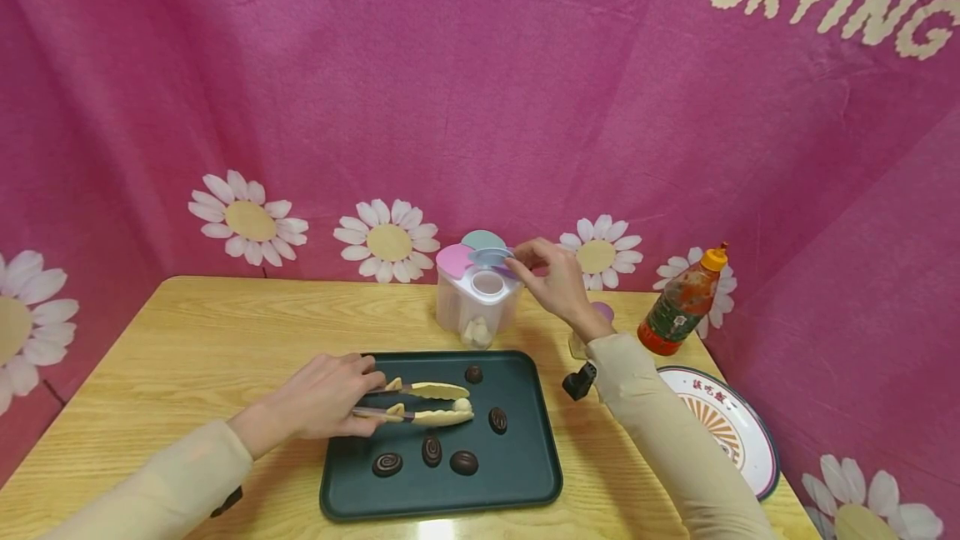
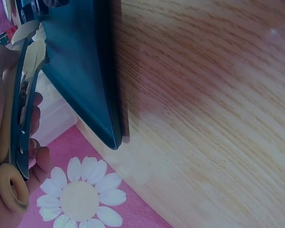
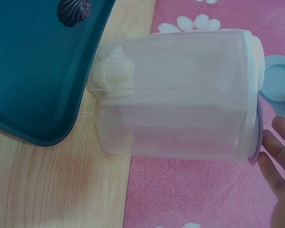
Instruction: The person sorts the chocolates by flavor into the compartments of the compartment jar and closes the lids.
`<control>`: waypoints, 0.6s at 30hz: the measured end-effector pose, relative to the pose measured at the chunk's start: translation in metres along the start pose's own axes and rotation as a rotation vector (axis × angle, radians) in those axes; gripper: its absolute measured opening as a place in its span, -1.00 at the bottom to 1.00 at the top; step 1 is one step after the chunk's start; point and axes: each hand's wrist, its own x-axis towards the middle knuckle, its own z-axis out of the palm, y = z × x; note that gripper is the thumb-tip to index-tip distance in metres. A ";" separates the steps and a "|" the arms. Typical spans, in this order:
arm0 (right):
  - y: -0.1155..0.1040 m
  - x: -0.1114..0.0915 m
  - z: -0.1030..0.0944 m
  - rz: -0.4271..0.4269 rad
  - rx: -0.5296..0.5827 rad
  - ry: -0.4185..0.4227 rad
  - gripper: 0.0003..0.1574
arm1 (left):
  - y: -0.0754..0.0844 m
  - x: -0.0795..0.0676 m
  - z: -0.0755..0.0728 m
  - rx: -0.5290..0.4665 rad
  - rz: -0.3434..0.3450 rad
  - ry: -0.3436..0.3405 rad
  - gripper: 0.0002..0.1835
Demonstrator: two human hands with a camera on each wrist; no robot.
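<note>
My left hand [image 1: 330,394] grips a pair of tongs [image 1: 438,418] with cream tips over the dark green tray [image 1: 525,473]. A small whitish piece [image 1: 462,405] sits between the tong tips. Several dark chocolates [image 1: 464,462] lie on the tray. Behind it stands a clear container [image 1: 459,307] with pink, green, blue and purple flap lids. My right hand [image 1: 557,277] pinches the blue lid [image 1: 491,256], which is lifted from a round opening. In the right wrist view, whitish pieces [image 3: 115,73] lie at the container's bottom.
A sauce bottle [image 1: 678,307] with a yellow cap stands at the back right. In front of it, a patterned plate [image 1: 757,448] is partly covered by my right sleeve. A small purple-lidded jar [image 1: 602,310] is half hidden behind my right wrist. Pink cloth hangs behind the table.
</note>
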 end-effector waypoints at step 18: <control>0.003 0.001 0.002 0.003 0.009 0.001 -0.80 | -0.005 0.004 -0.024 0.025 -0.044 0.052 -0.53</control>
